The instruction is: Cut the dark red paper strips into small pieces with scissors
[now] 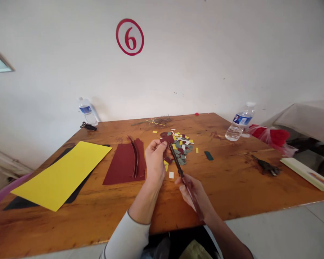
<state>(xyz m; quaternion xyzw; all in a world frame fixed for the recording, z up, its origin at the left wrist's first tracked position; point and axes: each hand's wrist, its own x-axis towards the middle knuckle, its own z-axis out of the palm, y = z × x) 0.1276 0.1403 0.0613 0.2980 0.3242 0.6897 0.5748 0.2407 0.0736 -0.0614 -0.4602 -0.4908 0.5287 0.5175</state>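
Pinched in my left hand [156,158] is a small piece of dark red paper [167,138]. My right hand [196,192] is closed round the handles of a pair of scissors [180,171], whose blades point up and away to the dark red paper. Below and behind the blades lies a heap of small cut paper pieces [181,153] in grey, yellow, white and dark red. A single white piece [171,175] lies nearer me. Left of my left hand are a dark red sheet [118,163] and curled dark red strips [135,158].
A yellow sheet [64,172] overlaps a black sheet [79,190] at the left. Water bottles [88,112] [239,122] stand at the back left and right. Dark pliers [266,166] and a white box [307,174] lie at the right. Thin stalks [156,121] lie by the wall.
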